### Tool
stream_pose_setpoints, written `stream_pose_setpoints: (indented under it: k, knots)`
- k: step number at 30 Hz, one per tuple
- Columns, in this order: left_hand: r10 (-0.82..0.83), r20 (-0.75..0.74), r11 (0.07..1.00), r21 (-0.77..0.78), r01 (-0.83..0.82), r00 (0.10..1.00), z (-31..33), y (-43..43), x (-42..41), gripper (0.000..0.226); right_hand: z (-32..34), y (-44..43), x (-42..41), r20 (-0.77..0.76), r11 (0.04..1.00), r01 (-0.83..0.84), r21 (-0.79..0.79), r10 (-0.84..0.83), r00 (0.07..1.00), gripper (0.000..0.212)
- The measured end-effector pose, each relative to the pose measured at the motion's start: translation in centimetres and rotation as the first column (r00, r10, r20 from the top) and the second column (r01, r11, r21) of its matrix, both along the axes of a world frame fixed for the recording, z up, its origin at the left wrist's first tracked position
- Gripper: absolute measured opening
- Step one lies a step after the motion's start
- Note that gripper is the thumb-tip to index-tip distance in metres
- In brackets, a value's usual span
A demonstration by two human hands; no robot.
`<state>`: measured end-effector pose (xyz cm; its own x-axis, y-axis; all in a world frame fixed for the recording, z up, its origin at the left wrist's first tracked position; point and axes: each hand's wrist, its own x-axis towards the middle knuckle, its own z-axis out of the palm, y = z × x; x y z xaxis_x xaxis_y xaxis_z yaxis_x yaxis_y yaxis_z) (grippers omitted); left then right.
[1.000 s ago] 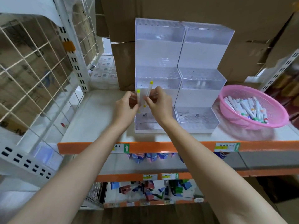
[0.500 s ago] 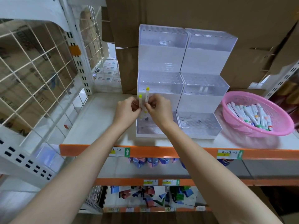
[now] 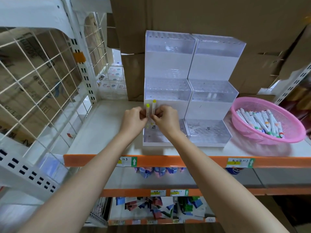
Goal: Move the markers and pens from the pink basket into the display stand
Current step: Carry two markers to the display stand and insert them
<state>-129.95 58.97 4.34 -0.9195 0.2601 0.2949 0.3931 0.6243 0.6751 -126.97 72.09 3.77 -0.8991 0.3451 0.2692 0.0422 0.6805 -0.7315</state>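
My left hand [image 3: 134,119] pinches a green-capped marker [image 3: 148,109], my right hand [image 3: 165,118] a yellow-capped marker [image 3: 153,107], both upright above the display stand's [image 3: 168,64] low tier beneath my knuckles. The pink basket [image 3: 269,140] sits well to their right. Tilted, a tip may miss its hole.

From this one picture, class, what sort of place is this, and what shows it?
Likely a stationery shop or its stockroom: orange-edged shelves with labels, cardboard boxes stacked behind, and a clear stand beside a basket of markers.
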Motion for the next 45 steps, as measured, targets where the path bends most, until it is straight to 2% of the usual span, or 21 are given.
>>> stream_pose_setpoints:
  k: [10,15,22,26,30,36,40,42,45]
  knots:
    - [-0.003,-0.001,1.000,0.009,0.003,1.000,0.2,-0.5,-0.2,0.007,0.4,-0.3,0.5,0.059,1.000,0.008,0.030,-0.010,0.998,0.011]
    - [0.010,-0.053,0.996,0.092,-0.005,0.999,1.1,-0.6,-0.1,0.009,0.8,-0.4,0.8,0.120,0.995,0.041,0.092,-0.052,0.991,0.007]
    - [-0.014,-0.136,1.000,-0.005,0.013,0.991,1.5,-0.2,-0.3,0.010,1.3,-0.4,0.8,0.160,0.984,0.043,0.171,-0.071,0.985,0.011]
    - [-0.051,-0.169,0.998,-0.053,0.042,0.984,1.3,-0.3,-0.4,0.009,1.6,-0.5,0.9,0.088,0.971,0.052,0.232,-0.075,0.993,0.024]
    - [-0.073,-0.159,0.997,-0.036,0.068,0.985,1.1,-0.4,-0.5,0.009,1.8,-0.7,1.0,-0.049,0.980,0.080,0.182,-0.073,0.996,0.014]
    - [-0.071,-0.135,0.997,0.008,0.073,0.988,1.2,-0.8,-0.3,0.014,2.0,-0.2,0.9,-0.053,0.992,0.015,0.125,-0.008,0.999,0.014]
    - [-0.090,-0.111,0.993,-0.085,0.081,0.990,0.3,-1.5,-0.6,0.015,2.1,0.2,0.7,-0.014,0.975,-0.014,0.222,0.018,1.000,0.022]
    - [-0.099,-0.108,0.977,-0.198,0.077,0.989,-0.1,-1.7,-0.6,0.018,2.1,0.1,0.7,0.021,0.966,-0.032,0.256,0.028,0.999,0.025]
    - [-0.136,-0.179,0.923,-0.380,0.059,0.975,-0.5,-1.7,-0.4,0.028,1.8,0.1,0.8,0.040,0.965,-0.060,0.256,0.051,0.998,0.030]
